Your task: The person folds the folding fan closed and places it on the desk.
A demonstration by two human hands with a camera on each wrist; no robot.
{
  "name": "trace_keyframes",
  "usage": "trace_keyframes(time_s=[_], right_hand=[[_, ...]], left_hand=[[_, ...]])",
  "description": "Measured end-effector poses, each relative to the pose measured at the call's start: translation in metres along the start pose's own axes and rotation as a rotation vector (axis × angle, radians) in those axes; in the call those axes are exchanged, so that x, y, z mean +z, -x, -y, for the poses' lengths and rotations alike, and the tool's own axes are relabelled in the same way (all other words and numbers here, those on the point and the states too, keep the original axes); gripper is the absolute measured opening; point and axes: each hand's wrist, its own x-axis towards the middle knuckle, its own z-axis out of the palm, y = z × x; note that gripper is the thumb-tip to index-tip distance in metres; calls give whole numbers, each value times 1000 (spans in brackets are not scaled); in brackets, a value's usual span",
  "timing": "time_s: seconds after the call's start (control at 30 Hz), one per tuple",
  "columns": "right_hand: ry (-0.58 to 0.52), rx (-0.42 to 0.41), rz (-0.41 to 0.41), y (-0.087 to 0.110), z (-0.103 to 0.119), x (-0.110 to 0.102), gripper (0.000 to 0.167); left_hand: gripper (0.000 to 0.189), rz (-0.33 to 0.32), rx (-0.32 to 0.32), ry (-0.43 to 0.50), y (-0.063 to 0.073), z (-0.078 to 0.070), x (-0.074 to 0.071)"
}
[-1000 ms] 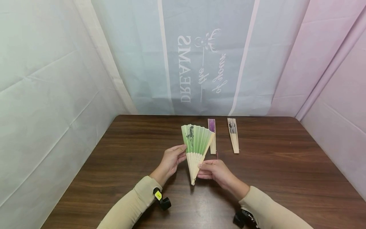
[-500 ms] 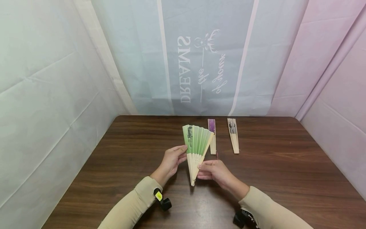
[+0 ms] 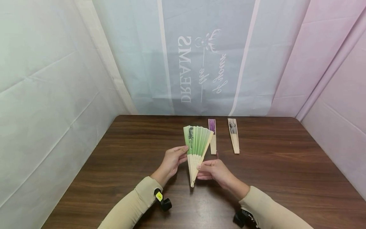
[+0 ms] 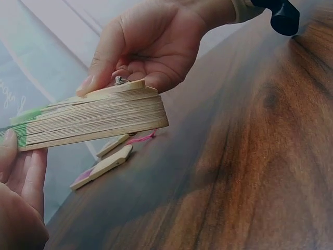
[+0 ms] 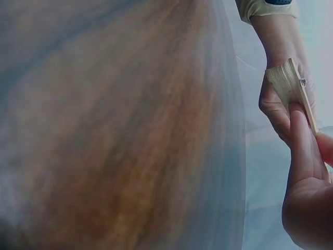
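Observation:
A green folding fan (image 3: 197,143), partly spread, is held up over the table between both hands. It has pale wooden ribs and a dark picture near its left edge. My left hand (image 3: 171,162) pinches the left outer rib where the green leaf begins. Lower down, near the pivot, my right hand (image 3: 214,170) grips the right outer rib between thumb and fingers. In the left wrist view the ribs of the fan (image 4: 99,114) are stacked close together, with a metal ring at the pivot end. The right wrist view shows the fan's pivot end (image 5: 286,83).
A folded purple fan (image 3: 213,144) with a reddish tassel lies on the brown wooden table (image 3: 120,171), just behind the green one. To its right lies a folded grey-and-black fan (image 3: 234,140). A printed cloth backdrop (image 3: 143,63) hangs at the table's far edge.
The green fan has narrowed a little, its left edge moving right with my left hand. My right hand stays almost in place. Both folded fans lie as before.

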Motion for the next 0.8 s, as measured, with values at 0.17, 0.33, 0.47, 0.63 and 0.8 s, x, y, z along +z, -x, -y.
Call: trace_keyframes(time_s=[0.17,0.33,0.47,0.63,0.8], right_hand=[[-81,8,-74,-1,4,2,7],[-114,12,-86,-1,7,3,7],[-102,14,-76,-2,8,3,10],[-85,16,-79,-3,9,4,18],[-77,28,-75,-4,10,6,18]], left_hand=[[32,-26,1,29,-1,-4,-1],[34,-18,-10,11,-1,-5,-1],[35,-8,-18,-1,-3,-3,-2],[35,2,-16,-2,-5,-3,-3],[35,-2,-20,-6,-6,-4,-3]])
